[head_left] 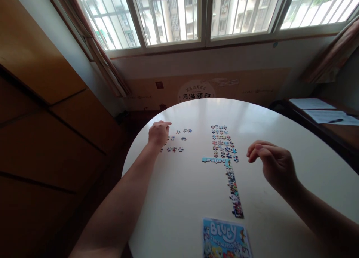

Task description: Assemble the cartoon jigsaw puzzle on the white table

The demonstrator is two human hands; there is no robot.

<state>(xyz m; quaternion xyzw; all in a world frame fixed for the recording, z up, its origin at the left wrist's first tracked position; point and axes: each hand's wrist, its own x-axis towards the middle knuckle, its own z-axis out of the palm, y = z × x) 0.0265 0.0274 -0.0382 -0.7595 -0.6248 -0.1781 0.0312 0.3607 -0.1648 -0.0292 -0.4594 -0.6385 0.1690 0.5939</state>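
Observation:
My left hand reaches over the far left of the white table, beside loose jigsaw pieces. Its index finger points right; the other fingers are mostly hidden behind the back of the hand. Right of the puzzle, my right hand is raised with its fingers curled towards the thumb. Whether anything small is between them cannot be seen. More loose pieces lie in rows at the centre. Below them, joined pieces form a horizontal strip meeting a long vertical strip at a corner.
A blue picture sheet marked "Bluey" lies at the near edge of the round white table. Papers and a pen are on a dark side surface at right. An orange-brown cabinet stands left; barred windows are ahead.

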